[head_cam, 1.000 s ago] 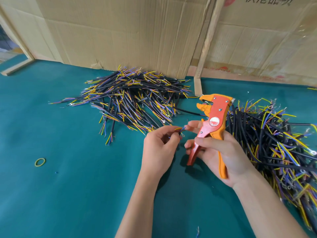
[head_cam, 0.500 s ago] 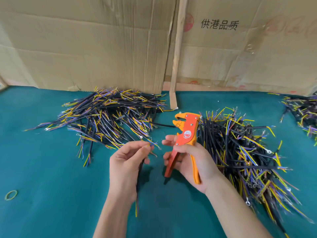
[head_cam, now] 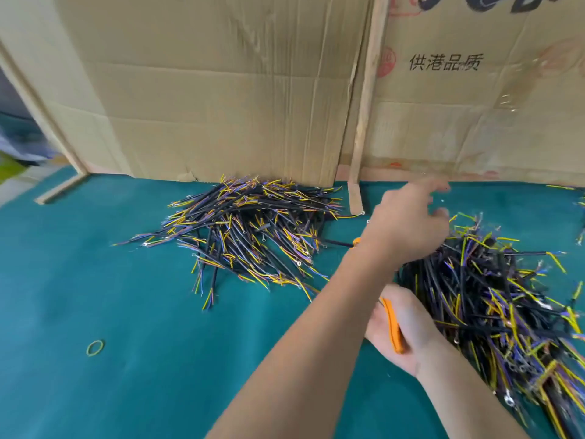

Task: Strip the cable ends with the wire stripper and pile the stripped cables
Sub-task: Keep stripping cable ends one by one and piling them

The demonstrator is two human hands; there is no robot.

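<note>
A: What sits closest to the camera?

B: The teal felt-covered counter (head_cam: 126, 359), with a small yellow-green rubber band (head_cam: 95, 347) lying flat on it at the near left. Two bare forearms come in from the bottom edge.

A: And the hands?

B: The right hand (head_cam: 402, 327) is low at the near right, its fingers curled round the orange-handled wire stripper (head_cam: 393, 326). Only one orange handle and a small orange tip past the left wrist show; the rest is hidden behind the left forearm, which crosses above it.

A: The left one?

B: The left hand (head_cam: 408, 223) reaches out to the right, above the far edge of the right-hand heap. Its fingers are loosely spread and blurred. I see nothing between them, so it looks relaxed and empty.

A: Where are the cables?

B: Two heaps. Along the right edge is the big tangled heap of black-sheathed cables with yellow, blue and purple inner wires (head_cam: 493, 299), running from the near right corner up to the left hand. Further back, left of centre, is a second pile of the same black cables with coloured ends (head_cam: 250, 229), well apart from the first, its far side touching the wall behind.

A: What wall?

B: Flattened brown cardboard sheets (head_cam: 221, 90) standing at the back of the counter, with a thin wooden slat (head_cam: 365, 109) leaning upright against them and printed black characters at the upper right.
</note>
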